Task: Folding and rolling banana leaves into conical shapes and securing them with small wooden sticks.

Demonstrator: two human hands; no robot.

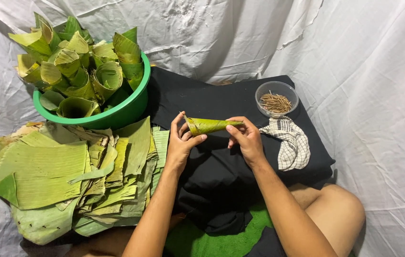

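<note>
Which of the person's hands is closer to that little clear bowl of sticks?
The right hand, holding the leaf cone's pointed end just below-left of the clear bowl. The left hand grips the cone's wide end, farther left.

Both forearms enter from the bottom edge, bare, angled upward and slightly toward each other.

Left hand [182, 141]: wrist roughly straight, palm turned inward to the right. Thumb and fingers curled in a pinch; index finger raised and extended upward, thumb pointing right.

Right hand [246, 136]: wrist bent slightly, back of hand toward the camera. Fingers curled and drawn together at the tips, pointing left and up, thumb tucked beneath them.

Hands level with each other, close but not touching. A bare knee shows at lower right, beside the right forearm.
</note>
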